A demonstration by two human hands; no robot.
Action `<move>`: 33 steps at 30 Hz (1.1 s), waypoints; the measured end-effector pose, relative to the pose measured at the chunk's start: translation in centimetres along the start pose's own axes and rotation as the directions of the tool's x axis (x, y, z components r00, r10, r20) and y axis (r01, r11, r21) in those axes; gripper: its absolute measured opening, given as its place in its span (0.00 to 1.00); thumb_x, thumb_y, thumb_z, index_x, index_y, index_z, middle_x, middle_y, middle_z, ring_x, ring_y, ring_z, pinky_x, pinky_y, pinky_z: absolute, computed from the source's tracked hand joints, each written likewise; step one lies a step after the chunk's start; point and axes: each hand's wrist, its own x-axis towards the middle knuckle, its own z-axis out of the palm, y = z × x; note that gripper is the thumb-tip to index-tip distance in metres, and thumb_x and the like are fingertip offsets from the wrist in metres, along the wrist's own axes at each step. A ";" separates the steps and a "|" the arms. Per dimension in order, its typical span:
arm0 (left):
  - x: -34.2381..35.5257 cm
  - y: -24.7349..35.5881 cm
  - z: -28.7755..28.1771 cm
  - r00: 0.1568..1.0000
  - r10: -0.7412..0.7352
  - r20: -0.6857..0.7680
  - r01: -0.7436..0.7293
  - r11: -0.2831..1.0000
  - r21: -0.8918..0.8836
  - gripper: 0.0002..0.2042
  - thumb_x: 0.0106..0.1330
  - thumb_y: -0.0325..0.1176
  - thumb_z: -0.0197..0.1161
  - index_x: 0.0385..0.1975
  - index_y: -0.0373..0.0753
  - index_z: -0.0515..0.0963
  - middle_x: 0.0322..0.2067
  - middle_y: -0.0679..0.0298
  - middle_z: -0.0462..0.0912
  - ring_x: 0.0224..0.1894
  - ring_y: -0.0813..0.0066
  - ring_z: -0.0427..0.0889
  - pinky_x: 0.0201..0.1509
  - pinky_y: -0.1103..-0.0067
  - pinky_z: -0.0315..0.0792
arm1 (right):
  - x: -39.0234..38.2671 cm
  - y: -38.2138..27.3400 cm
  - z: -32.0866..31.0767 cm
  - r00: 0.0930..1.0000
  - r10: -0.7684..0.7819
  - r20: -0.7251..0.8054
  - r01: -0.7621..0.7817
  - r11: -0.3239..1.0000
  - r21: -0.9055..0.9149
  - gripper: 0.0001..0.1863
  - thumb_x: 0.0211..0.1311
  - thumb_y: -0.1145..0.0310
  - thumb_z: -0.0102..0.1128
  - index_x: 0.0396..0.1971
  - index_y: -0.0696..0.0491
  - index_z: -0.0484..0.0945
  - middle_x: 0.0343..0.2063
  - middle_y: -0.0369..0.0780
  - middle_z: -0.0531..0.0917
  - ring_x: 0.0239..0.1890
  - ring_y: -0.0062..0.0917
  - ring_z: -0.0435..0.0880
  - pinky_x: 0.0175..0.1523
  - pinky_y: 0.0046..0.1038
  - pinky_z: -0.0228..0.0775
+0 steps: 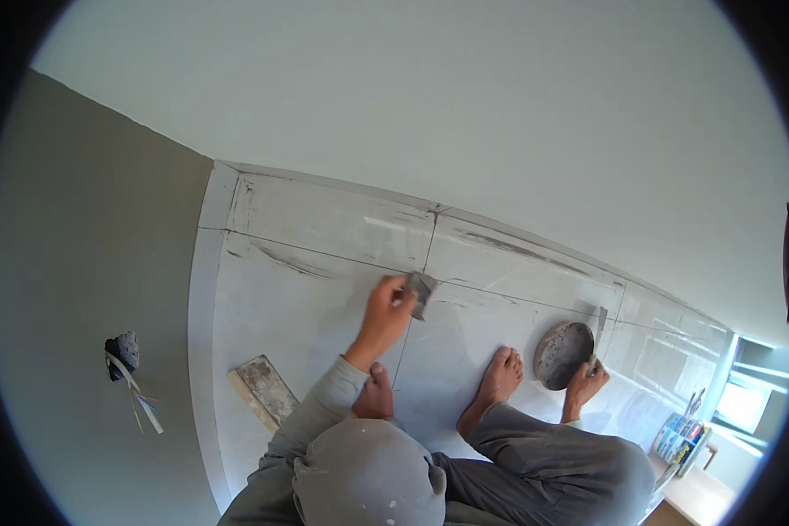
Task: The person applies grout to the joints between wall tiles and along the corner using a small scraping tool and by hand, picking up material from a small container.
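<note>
My left hand (384,317) is closed on a grey, flat, squarish pad (422,295), its fingers pinching one side. The pad is at the crossing of tile joints on the pale tiled floor (324,307); its exact kind is unclear. Over to the right, my right hand (586,386) grips the handle of a putty knife (601,326), its blade pointing away from me. That hand is beside the near right rim of a round bowl (541,355) with grey residue inside. Dark grey smears lie along several joints.
My bare feet (501,377) stand on the tiles between the hands. A smeared, board-like piece (267,390) lies at left. Cables hang from a wall box (123,355). A white wall (456,96) borders the far side. A bucket (678,438) stands at the lower right.
</note>
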 end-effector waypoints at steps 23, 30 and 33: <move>-5.6 2.7 1.7 0.995 0.008 0.100 -0.019 0.993 0.115 0.16 0.66 0.24 0.68 0.52 0.33 0.77 0.39 0.59 0.86 0.38 0.75 0.86 0.41 0.80 0.80 | -2.5 -12.9 4.6 0.975 0.082 0.204 -0.217 0.523 0.825 0.19 0.77 0.62 0.51 0.56 0.59 0.65 0.41 0.42 0.81 0.42 0.25 0.81 0.51 0.29 0.74; -7.9 3.3 1.4 0.981 -0.025 0.191 -0.009 0.985 0.173 0.18 0.67 0.25 0.67 0.56 0.32 0.76 0.39 0.58 0.85 0.38 0.75 0.86 0.44 0.79 0.79 | -9.9 -16.5 2.5 0.861 0.002 0.509 -0.508 -0.050 0.860 0.17 0.72 0.68 0.51 0.56 0.55 0.66 0.41 0.42 0.78 0.43 0.30 0.80 0.49 0.33 0.74; -9.1 3.8 1.7 0.961 -0.056 0.272 -0.008 0.974 0.229 0.19 0.67 0.24 0.67 0.57 0.33 0.75 0.39 0.57 0.85 0.37 0.75 0.86 0.43 0.79 0.79 | -10.7 -13.6 -1.1 0.812 -0.184 0.554 -0.493 0.293 0.819 0.15 0.71 0.70 0.51 0.55 0.56 0.68 0.40 0.41 0.78 0.42 0.26 0.79 0.48 0.30 0.73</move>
